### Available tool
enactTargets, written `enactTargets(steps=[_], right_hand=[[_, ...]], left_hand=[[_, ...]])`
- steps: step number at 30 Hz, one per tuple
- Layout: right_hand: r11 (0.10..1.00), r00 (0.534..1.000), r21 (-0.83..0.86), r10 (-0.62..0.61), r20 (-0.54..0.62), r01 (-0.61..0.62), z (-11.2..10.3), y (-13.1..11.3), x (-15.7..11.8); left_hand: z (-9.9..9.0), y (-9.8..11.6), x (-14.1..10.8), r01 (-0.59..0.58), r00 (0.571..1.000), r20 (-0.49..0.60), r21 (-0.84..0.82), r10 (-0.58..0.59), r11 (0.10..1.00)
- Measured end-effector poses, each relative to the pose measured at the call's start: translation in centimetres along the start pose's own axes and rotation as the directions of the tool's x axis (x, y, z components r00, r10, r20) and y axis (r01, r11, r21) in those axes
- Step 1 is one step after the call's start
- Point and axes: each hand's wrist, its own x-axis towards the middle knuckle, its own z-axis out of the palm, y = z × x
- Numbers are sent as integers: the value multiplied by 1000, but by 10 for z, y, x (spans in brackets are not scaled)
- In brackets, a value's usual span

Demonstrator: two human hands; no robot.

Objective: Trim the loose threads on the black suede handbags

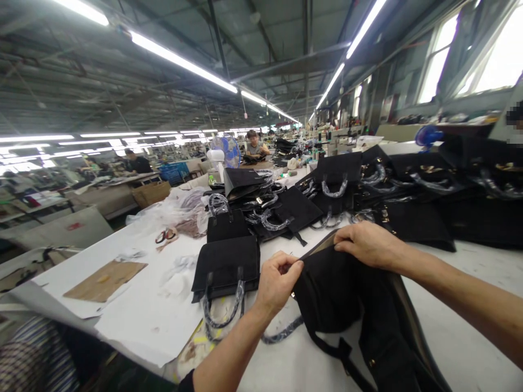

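A black handbag (335, 294) hangs from both my hands above the white table, its top edge stretched between them and its tan lining showing. My left hand (278, 280) pinches one corner of that edge. With thumb and fingers, my right hand (363, 245) grips the edge farther along. A strap and small gold-coloured fittings dangle on the bag's lower part. Just left of my left hand lies another black handbag (229, 267), flat, with its plastic-wrapped handles toward me. The held bag's far side is hidden.
Piled black handbags (286, 209) cover the table's far side, more of them at the right. Scissors (166, 235), a cardboard piece (105, 280) and crumpled plastic (180, 209) lie on the left. A blue fan (231, 152) and a seated person (255, 147) are behind.
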Motion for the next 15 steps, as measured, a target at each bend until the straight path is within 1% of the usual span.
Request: enactTargets(steps=[5, 10, 15], right_hand=[[997, 998, -63, 43, -38, -46, 3, -3, 6], [994, 992, -71, 78, -96, -85, 5, -7, 10], [991, 991, -91, 90, -99, -100, 7, -8, 12]], left_hand=[[0, 0, -1, -30, 1000, 11, 12, 30, 999], [1, 1, -1, -29, 999, 14, 24, 29, 999], [0, 1, -1, -22, 1000, 6, 15, 22, 1000]])
